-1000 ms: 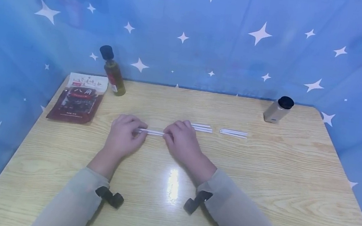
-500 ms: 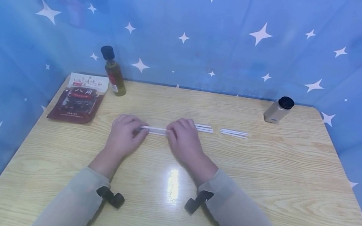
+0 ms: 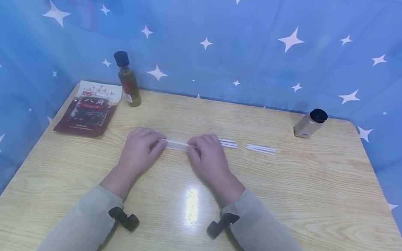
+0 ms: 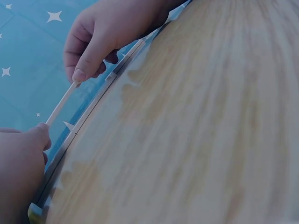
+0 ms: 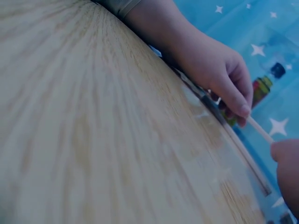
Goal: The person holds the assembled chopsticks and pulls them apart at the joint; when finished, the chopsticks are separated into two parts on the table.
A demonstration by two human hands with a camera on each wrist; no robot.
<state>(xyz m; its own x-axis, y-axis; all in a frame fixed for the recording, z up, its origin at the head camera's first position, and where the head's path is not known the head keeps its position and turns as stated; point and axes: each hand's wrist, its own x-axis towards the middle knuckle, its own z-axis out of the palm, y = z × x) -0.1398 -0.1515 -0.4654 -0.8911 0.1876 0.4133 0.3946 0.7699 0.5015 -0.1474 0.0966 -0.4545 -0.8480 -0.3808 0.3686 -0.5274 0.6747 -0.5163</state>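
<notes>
A thin white stick (image 3: 176,142) spans the gap between my two hands, level across the table. My left hand (image 3: 140,149) pinches its left end between thumb and fingers. At its other end the thumb and fingers of my right hand (image 3: 209,157) pinch it too. Both wrist views show the stick (image 4: 60,103) raised over the tabletop. In the head view a second pale line runs parallel just below it, over the table. Beside my right hand lies a group of white sticks (image 3: 228,143), partly hidden by the fingers.
Another small group of white sticks (image 3: 260,149) lies farther right on the wooden table (image 3: 290,208). A bottle with a black cap (image 3: 129,84) and a dark red packet (image 3: 87,115) are at the back left. A black-lidded jar (image 3: 309,123) stands at the back right.
The stick between the hands has risen slightly, and the gap to the pale line below it has widened. My right hand has shifted a little to the right.
</notes>
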